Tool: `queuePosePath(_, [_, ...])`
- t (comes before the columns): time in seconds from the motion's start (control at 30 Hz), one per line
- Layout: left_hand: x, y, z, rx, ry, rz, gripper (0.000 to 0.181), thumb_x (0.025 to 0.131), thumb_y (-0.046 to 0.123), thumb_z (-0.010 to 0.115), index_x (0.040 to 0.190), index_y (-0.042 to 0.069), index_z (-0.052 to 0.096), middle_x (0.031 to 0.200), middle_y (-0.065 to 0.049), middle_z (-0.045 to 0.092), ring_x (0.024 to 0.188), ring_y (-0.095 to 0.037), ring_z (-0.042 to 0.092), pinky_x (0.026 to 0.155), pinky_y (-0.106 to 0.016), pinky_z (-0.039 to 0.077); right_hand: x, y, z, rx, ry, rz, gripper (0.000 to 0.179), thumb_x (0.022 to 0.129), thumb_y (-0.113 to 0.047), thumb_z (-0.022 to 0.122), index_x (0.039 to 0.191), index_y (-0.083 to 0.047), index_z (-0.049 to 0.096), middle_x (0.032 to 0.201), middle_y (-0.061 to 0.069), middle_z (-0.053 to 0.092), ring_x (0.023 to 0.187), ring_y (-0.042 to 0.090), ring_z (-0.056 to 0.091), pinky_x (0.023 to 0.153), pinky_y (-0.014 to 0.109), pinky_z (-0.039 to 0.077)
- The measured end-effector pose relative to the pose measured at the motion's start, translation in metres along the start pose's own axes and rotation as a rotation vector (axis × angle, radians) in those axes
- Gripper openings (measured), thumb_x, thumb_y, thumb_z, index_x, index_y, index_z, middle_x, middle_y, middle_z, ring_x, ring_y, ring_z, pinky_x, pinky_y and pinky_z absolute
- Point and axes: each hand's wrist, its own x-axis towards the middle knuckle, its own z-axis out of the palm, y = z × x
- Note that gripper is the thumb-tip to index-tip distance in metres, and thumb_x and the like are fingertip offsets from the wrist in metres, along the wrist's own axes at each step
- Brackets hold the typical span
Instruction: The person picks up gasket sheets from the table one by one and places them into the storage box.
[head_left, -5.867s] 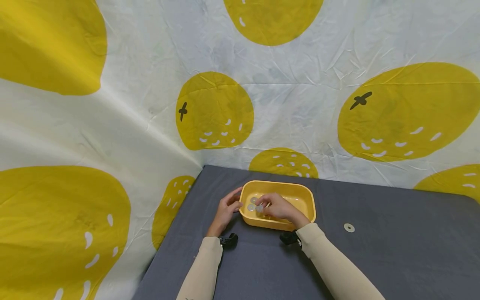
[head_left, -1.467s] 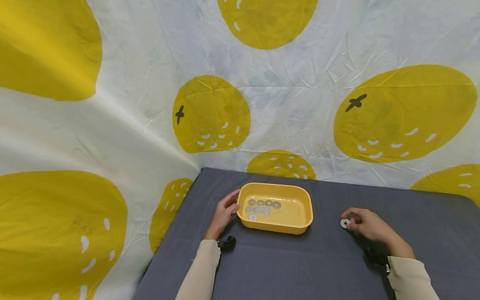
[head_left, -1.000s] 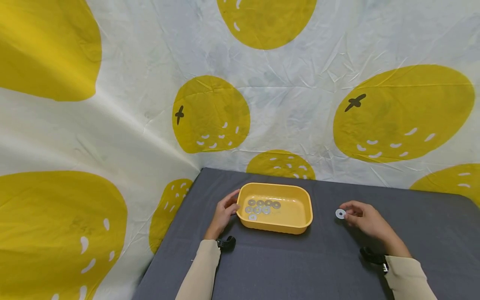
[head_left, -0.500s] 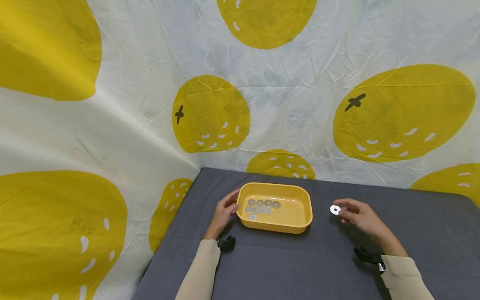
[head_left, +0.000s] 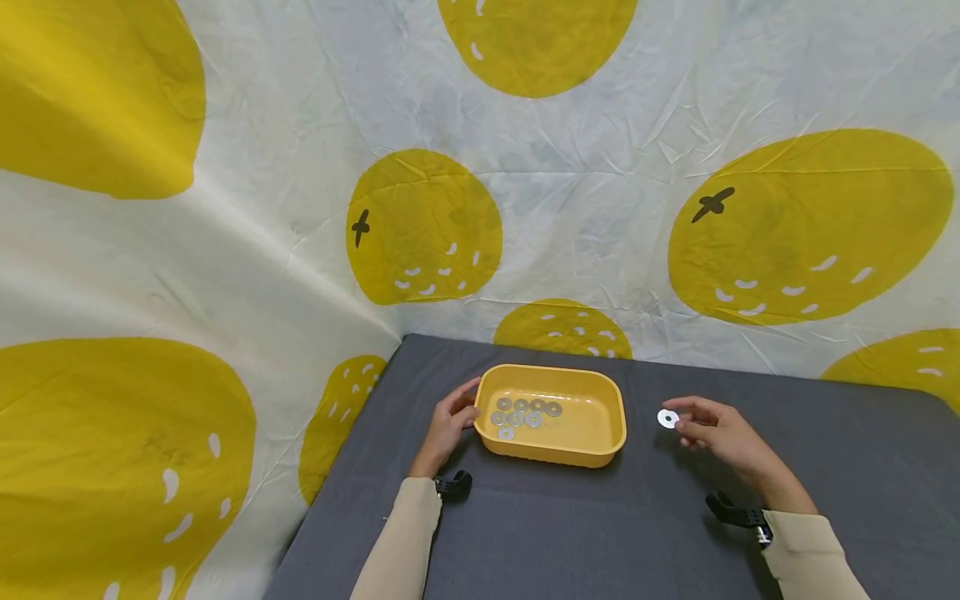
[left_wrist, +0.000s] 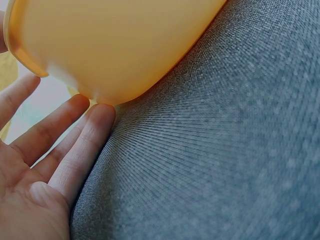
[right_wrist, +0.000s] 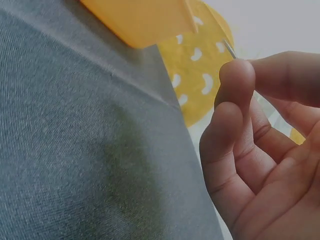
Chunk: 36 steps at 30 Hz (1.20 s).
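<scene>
In the head view, the left hand point(head_left: 447, 427) rests against the left end of a yellow plastic bin point(head_left: 551, 460). Its fairly straight fingers point(left_wrist: 82, 142) touch the bin's outer wall in the left wrist view. Several flat metal washers point(head_left: 515, 419) lie flat inside, grouped toward the left. To the right of the bin, the right hand point(head_left: 723, 433) pinches one more washer point(head_left: 667, 419) between thumb and fingertips, above the cloth. From the right wrist, only a thin edge of this washer point(right_wrist: 229, 49) shows past the fingertips.
Dark grey cloth point(head_left: 570, 533) covers the table. A white curtain point(head_left: 585, 225) with large yellow fruit prints hangs behind it and along the left side. Black straps point(head_left: 738, 512) with wrist cameras sit on both wrists.
The right hand left the bin, picked up the washer from the table at right, and raised it slightly leftward. It has barely moved in the last half second. The left hand stays at the bin.
</scene>
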Motion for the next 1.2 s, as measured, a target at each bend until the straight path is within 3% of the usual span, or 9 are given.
queuePosePath(0.4, [0.001,-0.003,0.001,-0.031,0.009,0.002,0.058,0.097,0.000,0.058,0.153,0.008,0.048,0.135,-0.034,0.060,0.121,-0.053,0.057,0.080,-0.023,0.057,-0.001,-0.011,0.004,0.038,-0.016,-0.021,0.048,0.099,-0.024,0.068,0.140,-0.001,0.057,0.099,0.016,0.066,0.083,0.023,0.066,0.073,0.037,0.058])
queuePosePath(0.63, [0.002,-0.004,0.001,-0.016,0.021,0.001,0.058,0.096,0.002,0.059,0.152,0.006,0.048,0.133,-0.033,0.061,0.119,-0.052,0.059,0.080,-0.024,0.057,-0.002,-0.018,0.013,0.062,-0.015,-0.059,0.046,0.100,-0.021,0.067,0.140,-0.001,0.057,0.094,0.008,0.065,0.082,0.023,0.066,0.071,0.035,0.057])
queuePosePath(0.87, [0.012,-0.028,-0.001,-0.022,0.035,-0.013,0.058,0.097,0.001,0.058,0.154,0.012,0.048,0.135,-0.031,0.061,0.121,-0.051,0.058,0.080,-0.024,0.057,0.000,-0.026,0.021,0.079,0.017,-0.054,0.045,0.100,-0.020,0.067,0.140,-0.002,0.058,0.092,0.002,0.064,0.080,0.020,0.065,0.071,0.032,0.056])
queuePosePath(1.2, [0.014,-0.034,0.002,-0.017,0.080,0.018,0.055,0.095,0.006,0.062,0.147,0.023,0.057,0.131,-0.023,0.067,0.117,-0.043,0.064,0.079,-0.025,0.057,0.000,-0.046,0.030,0.079,0.023,-0.066,0.043,0.100,-0.021,0.067,0.138,-0.003,0.059,0.097,0.008,0.062,0.082,0.024,0.065,0.072,0.033,0.057])
